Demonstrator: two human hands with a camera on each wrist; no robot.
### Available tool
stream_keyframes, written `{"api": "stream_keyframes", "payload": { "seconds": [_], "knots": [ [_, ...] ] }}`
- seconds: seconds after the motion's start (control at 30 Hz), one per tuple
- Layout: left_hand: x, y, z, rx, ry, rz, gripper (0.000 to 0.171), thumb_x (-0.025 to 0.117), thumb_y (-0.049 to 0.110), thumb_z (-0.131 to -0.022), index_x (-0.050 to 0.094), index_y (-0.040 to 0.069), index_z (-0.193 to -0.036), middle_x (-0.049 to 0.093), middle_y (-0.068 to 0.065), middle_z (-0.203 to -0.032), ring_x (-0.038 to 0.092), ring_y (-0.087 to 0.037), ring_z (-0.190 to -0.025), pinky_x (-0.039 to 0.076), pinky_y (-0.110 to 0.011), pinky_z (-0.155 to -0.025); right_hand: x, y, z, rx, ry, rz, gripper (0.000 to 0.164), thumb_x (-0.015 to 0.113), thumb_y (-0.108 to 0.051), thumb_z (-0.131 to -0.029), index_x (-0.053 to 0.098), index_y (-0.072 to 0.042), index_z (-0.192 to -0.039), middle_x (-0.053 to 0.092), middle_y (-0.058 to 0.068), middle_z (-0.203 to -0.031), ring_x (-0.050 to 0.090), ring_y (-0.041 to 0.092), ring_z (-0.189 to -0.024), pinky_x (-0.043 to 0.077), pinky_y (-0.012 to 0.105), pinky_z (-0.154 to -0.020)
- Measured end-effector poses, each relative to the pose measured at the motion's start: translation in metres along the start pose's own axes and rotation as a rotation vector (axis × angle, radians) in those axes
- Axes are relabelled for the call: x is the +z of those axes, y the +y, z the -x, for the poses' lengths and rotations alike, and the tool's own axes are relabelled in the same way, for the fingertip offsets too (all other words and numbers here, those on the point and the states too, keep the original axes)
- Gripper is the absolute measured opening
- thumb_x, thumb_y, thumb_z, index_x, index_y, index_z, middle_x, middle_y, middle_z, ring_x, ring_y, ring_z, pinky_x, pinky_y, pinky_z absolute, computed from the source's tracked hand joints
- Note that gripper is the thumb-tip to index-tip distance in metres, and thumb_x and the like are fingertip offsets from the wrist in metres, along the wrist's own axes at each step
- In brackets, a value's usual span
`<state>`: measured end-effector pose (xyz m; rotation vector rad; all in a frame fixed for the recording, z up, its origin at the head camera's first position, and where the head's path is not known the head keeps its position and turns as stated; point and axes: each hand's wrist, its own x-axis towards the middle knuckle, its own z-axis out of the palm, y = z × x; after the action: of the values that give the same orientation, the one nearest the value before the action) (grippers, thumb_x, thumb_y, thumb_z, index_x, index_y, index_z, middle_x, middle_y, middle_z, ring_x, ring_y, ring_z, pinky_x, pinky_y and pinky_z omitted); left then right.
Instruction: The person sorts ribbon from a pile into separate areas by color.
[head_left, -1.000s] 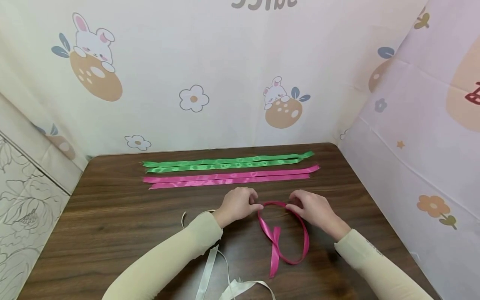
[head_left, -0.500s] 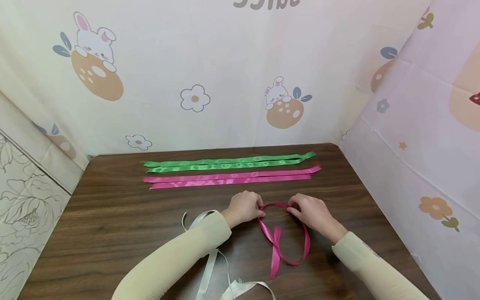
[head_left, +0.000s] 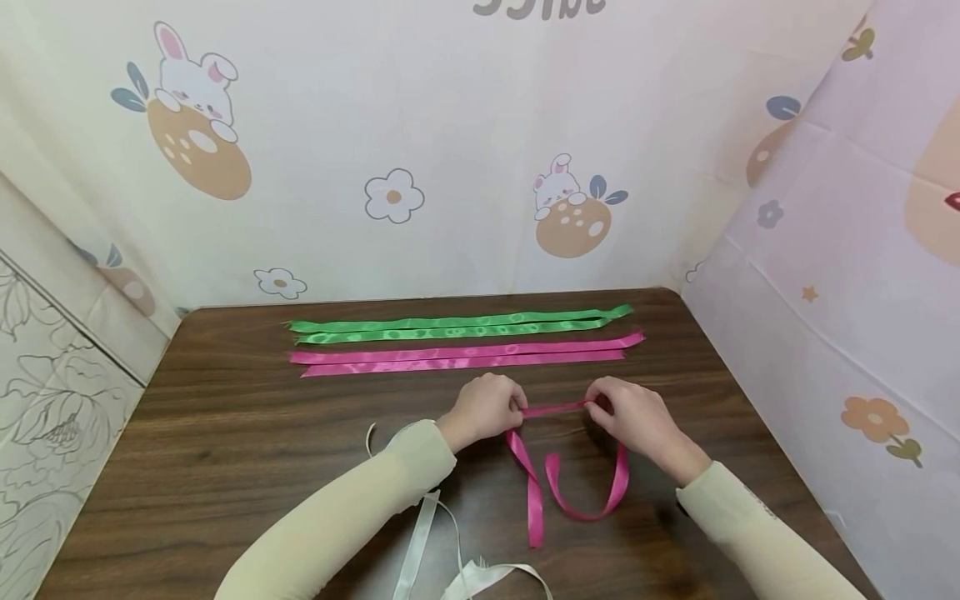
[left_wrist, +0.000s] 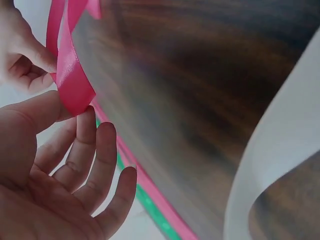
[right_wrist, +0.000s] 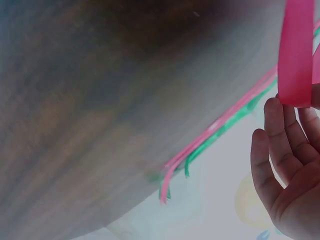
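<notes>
A loose pink ribbon (head_left: pixel 534 500) runs between both hands near the middle of the table. My left hand (head_left: pixel 486 407) pinches it between thumb and forefinger; in the left wrist view the other fingers of that hand (left_wrist: pixel 75 165) are spread below the ribbon (left_wrist: pixel 72 80). To the right, my right hand (head_left: pixel 633 417) pinches the same ribbon, and the right wrist view has it hanging as a broad strip (right_wrist: pixel 296 55) from that hand (right_wrist: pixel 295 165). Between the hands the ribbon is nearly straight; its two ends curve toward the near side, apart from each other.
Two green ribbons (head_left: pixel 457 332) lie side by side at the back of the table (head_left: pixel 247 467), with two pink ribbons (head_left: pixel 461 358) in front of them. White ribbon (head_left: pixel 416 542) lies loosely by the left forearm. A patterned cloth (head_left: pixel 465 100) hangs behind the table.
The ribbon lay in a crossed loop between my hands; now its span between them is raised and nearly straight, and the ends have come apart. My right hand has shifted slightly right.
</notes>
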<state>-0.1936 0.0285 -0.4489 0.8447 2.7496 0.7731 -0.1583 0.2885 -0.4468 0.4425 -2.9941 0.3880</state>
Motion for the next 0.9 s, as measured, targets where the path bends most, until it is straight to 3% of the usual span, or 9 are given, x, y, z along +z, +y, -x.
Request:
{"api": "stream_keyframes", "payload": {
  "seconds": [0.3, 0.47, 0.63, 0.9],
  "knots": [
    [-0.024, 0.004, 0.004, 0.019, 0.03, 0.051, 0.011, 0.075, 0.013, -0.091, 0.082, 0.014, -0.1, 0.079, 0.003, -0.088, 0.064, -0.003, -0.073, 0.049, -0.021, -0.064, -0.024, -0.01, -0.001, -0.024, 0.062, -0.022, 0.006, 0.076, -0.014, -0.091, 0.072, -0.018, -0.093, 0.069, -0.006, -0.08, 0.055, 0.004, -0.066, 0.045, 0.028, -0.059],
    [-0.04, 0.006, 0.007, 0.076, 0.078, 0.056, 0.01, 0.074, 0.012, -0.091, 0.082, 0.014, -0.098, 0.079, 0.002, -0.089, 0.066, -0.005, -0.075, 0.05, -0.02, -0.067, -0.038, -0.016, -0.002, -0.094, 0.147, -0.021, 0.011, 0.077, -0.01, -0.089, 0.071, -0.019, -0.092, 0.07, -0.008, -0.078, 0.059, 0.003, -0.066, 0.045, 0.026, -0.057],
    [-0.058, 0.009, 0.012, 0.089, 0.124, 0.075, 0.01, 0.074, 0.011, -0.091, 0.081, 0.014, -0.097, 0.078, 0.002, -0.091, 0.066, -0.007, -0.076, 0.05, -0.02, -0.066, -0.052, -0.023, -0.003, -0.151, 0.225, -0.027, 0.013, 0.077, -0.007, -0.086, 0.071, -0.018, -0.091, 0.071, -0.008, -0.078, 0.062, 0.005, -0.067, 0.046, 0.027, -0.057],
    [-0.081, 0.011, 0.021, 0.076, 0.174, 0.003, 0.01, 0.074, 0.016, -0.092, 0.082, 0.019, -0.098, 0.075, 0.005, -0.089, 0.066, -0.006, -0.078, 0.049, -0.021, -0.067, -0.072, -0.036, -0.003, -0.226, 0.319, -0.026, 0.016, 0.08, -0.007, -0.083, 0.072, -0.018, -0.09, 0.07, -0.01, -0.078, 0.059, 0.002, -0.067, 0.048, 0.027, -0.058]
  ]
}}
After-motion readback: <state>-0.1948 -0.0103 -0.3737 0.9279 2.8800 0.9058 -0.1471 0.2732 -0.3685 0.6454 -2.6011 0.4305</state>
